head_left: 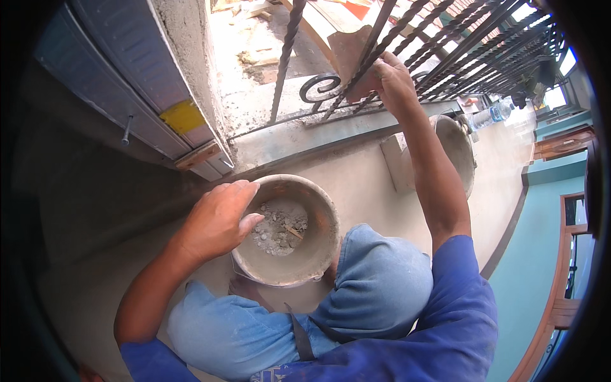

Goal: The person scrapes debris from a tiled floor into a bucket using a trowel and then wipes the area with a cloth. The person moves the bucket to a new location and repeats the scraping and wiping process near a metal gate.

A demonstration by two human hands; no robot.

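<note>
My left hand (219, 219) grips the near-left rim of a round grey bucket (318, 242), thumb inside. The bucket stands on the floor between my knees and holds a small heap of dry grey mortar rubble (280, 226). My right hand (393, 79) is raised to the black wrought-iron railing (439, 44). Its fingers are closed around a brownish trowel-like blade (347, 54) that pokes between the bars. I am crouched, with blue trouser knees below the bucket.
A second cement-caked bucket (461, 146) stands behind my right forearm. A plastic water bottle (493, 114) lies on the floor at right. A grey metal door panel (127, 83) with a yellow patch stands at left beside a rough concrete post (191, 51). Teal wall at right.
</note>
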